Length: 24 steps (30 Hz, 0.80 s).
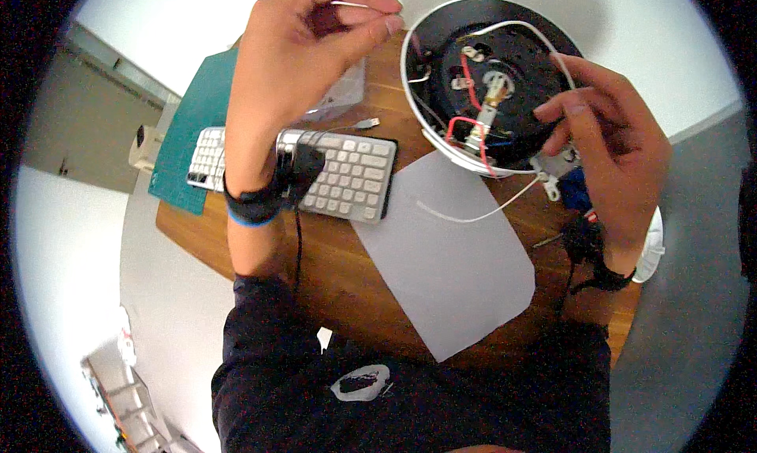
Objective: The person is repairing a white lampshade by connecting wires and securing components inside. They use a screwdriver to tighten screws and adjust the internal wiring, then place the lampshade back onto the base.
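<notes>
My left hand (315, 59) is raised left of a round black-and-white housing (426, 35), its thumb and forefinger pinched on a thin white wire (351, 4). Inside the housing show red wires (471, 86), white connectors and a pale central strip (485, 114). My right hand (607, 137) is at the housing's right side with fingers curled beside another white wire (552, 43); what it grips is unclear. A small metal part (556, 163) with a dangling white wire (473, 219) sits partly under that hand, near a blue object (576, 189).
The wooden desk (315, 256) holds a white sheet (441, 272), a white keyboard (343, 177), a green mat (177, 161), a clear plastic piece (343, 86), a cable plug (367, 123), and a white round item (650, 244) at the right edge. A ladder-like object (134, 398) stands lower left.
</notes>
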### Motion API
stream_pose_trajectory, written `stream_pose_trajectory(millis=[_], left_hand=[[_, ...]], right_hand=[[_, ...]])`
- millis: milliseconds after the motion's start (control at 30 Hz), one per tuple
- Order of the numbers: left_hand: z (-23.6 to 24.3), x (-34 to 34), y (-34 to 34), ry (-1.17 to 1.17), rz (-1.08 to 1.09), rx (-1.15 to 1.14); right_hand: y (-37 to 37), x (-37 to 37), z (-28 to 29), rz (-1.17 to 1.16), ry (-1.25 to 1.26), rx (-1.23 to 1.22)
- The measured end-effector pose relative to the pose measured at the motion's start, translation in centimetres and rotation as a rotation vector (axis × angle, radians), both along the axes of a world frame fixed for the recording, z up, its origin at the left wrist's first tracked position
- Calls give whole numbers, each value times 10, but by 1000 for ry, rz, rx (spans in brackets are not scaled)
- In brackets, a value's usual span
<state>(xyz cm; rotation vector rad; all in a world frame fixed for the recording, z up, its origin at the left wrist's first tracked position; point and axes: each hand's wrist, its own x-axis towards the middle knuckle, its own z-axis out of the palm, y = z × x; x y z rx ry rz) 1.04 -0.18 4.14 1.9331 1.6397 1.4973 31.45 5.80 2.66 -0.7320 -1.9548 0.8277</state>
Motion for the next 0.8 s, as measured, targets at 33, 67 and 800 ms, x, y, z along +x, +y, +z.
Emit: stream_pose_trajectory(millis=[33,67,800], left_hand=[[-1,-6,-2,3,49,-75],[-1,-17,-4,84,132,-145],[-131,-179,74,886,432,-512]], right_hand=[[2,0,-1,-3,-9,6],[4,0,-2,0,-17,11],[24,3,-8,-15,-76,56]])
